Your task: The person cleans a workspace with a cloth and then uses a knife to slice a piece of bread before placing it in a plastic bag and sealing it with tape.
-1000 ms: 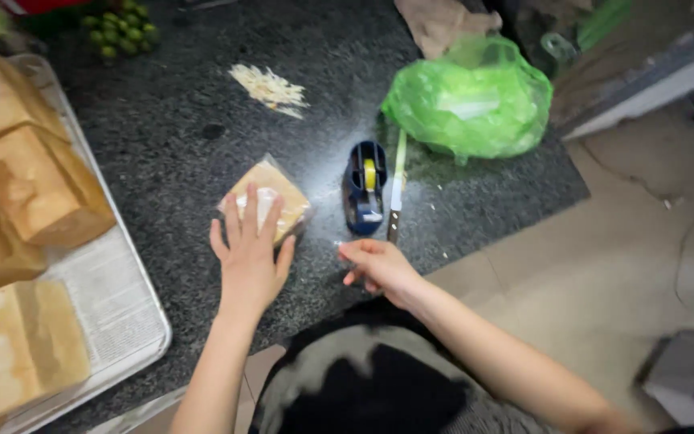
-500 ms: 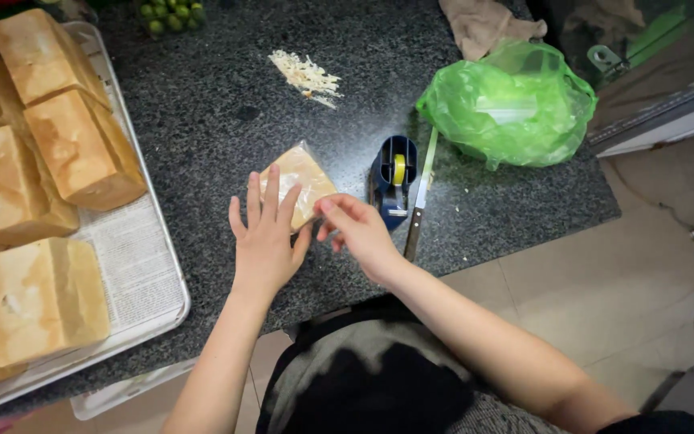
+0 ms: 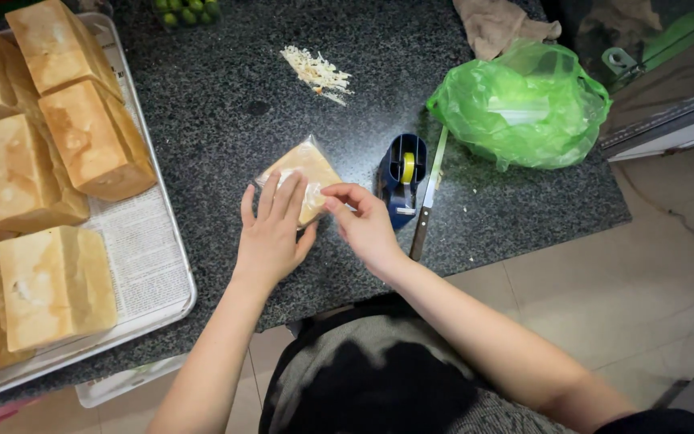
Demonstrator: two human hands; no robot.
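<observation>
A slice of bread in a clear plastic wrap (image 3: 303, 169) lies on the dark speckled counter (image 3: 226, 104). My left hand (image 3: 271, 233) lies flat on its near end with the fingers spread. My right hand (image 3: 363, 221) touches the wrap's right edge with thumb and fingertips pinched together; whether a strip of tape is between them cannot be made out. Just right of my right hand stands a blue tape dispenser (image 3: 403, 177) with a yellow roll.
A knife (image 3: 427, 197) lies beside the dispenser. A green plastic bag (image 3: 524, 104) sits at the right. A metal tray (image 3: 158, 249) with several bread loaves (image 3: 94, 137) fills the left. Crumb shreds (image 3: 315, 72), green fruits (image 3: 186, 12) and a cloth (image 3: 500, 24) lie farther back.
My right hand came from near the dispenser onto the wrapped slice's right edge. My left hand stayed pressed on the slice. The head view shifted, showing more of the tray.
</observation>
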